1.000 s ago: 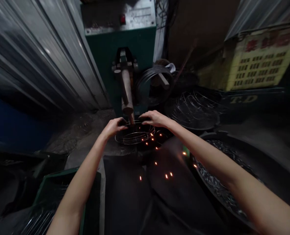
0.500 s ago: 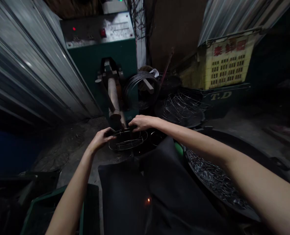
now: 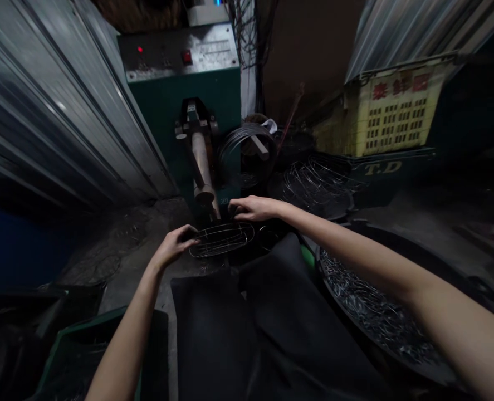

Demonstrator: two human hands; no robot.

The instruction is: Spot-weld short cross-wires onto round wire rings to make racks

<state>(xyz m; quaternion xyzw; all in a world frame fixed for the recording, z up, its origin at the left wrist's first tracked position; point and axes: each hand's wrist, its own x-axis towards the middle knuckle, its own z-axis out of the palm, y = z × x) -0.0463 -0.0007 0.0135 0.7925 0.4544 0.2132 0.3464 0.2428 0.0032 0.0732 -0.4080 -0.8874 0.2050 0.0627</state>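
My left hand [image 3: 175,245] is closed on the left end of a round wire frame [image 3: 221,250], made of thin metal rings joined by short wires. The frame is tilted beneath the arms [image 3: 203,167] of a green spot welder [image 3: 205,89], close to the lower tip. My right hand [image 3: 253,208] is just above the frame's far right side, fingers curled and pinched together. What those fingers hold, if anything, is too dark and small to make out. A dark apron [image 3: 213,334] covers my lap below the frame.
At right stands a wide black basin [image 3: 326,295] full of small bent wire pieces [image 3: 367,301]. Behind it are wire rings [image 3: 313,178], a wire coil [image 3: 247,133] and a yellow crate [image 3: 397,117]. A green bin [image 3: 58,345] sits at lower left, corrugated metal [image 3: 63,106] beyond.
The view has shifted, so everything sits slightly farther right. A glowing orange spark over the apron is gone. My right hand has drawn slightly away from the frame; my left still holds it.
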